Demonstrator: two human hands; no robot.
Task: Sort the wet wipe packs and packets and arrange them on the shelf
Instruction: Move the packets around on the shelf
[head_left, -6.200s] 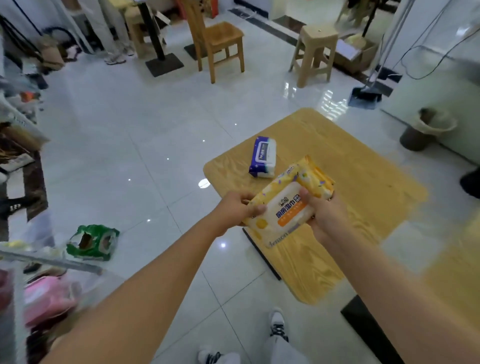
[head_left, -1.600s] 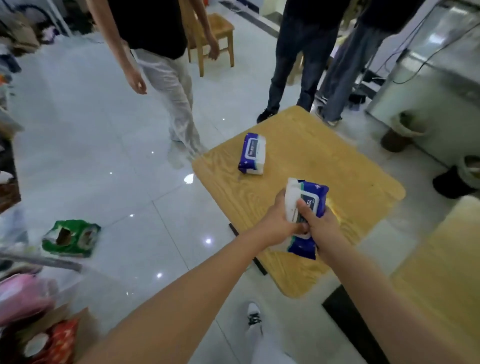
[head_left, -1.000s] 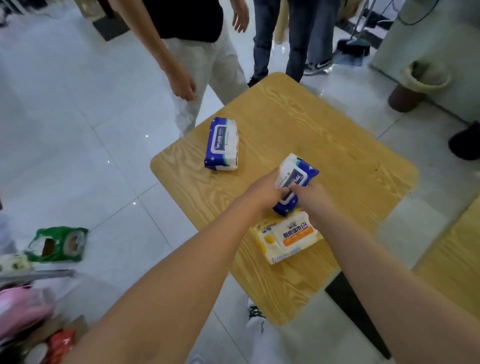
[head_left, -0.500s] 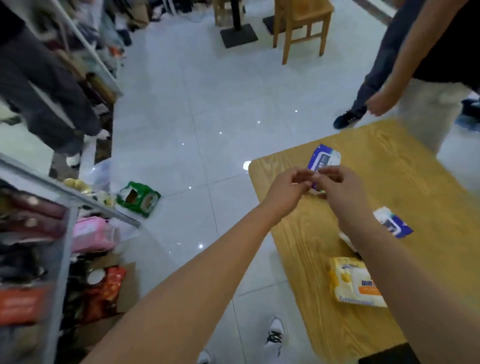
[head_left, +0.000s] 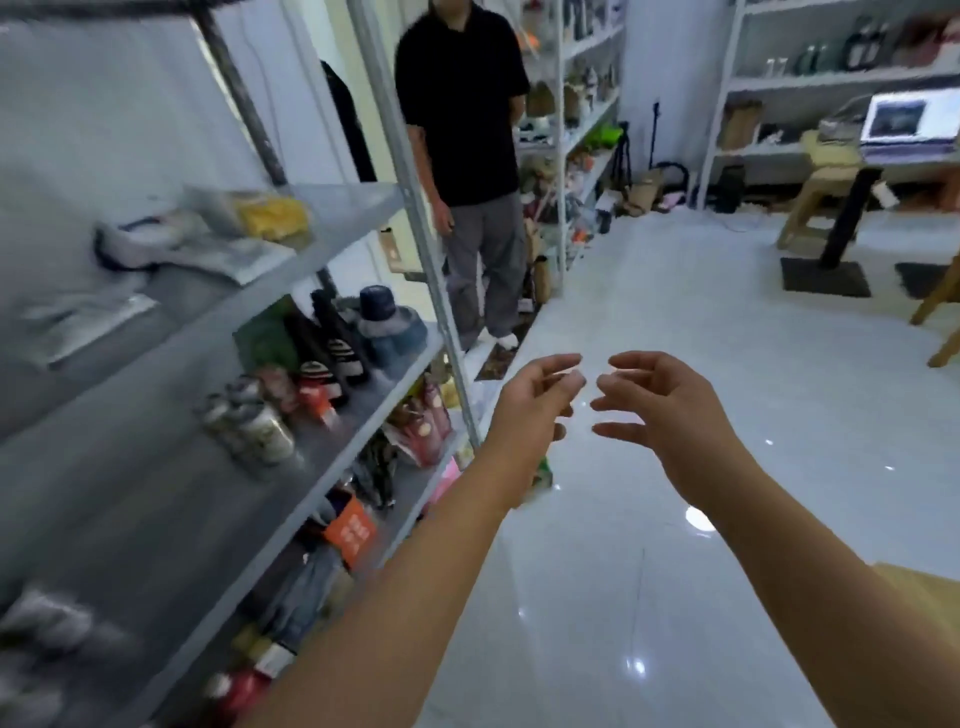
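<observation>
Over glossy white floor tiles (head_left: 675, 322), left hand (head_left: 530, 410) and right hand (head_left: 670, 410) hover close together, fingers loosely curled, gripping nothing. Just left stands the grey metal shelf (head_left: 145, 483); a crinkled yellow pack (head_left: 270, 215), blurred, lies on its upper board.

Both bare forearms reach forward, side by side. The left hand (head_left: 537, 402) and right hand (head_left: 662, 402) hover near each other, fingers loosely curled, fingertips almost meeting, holding nothing.
</observation>
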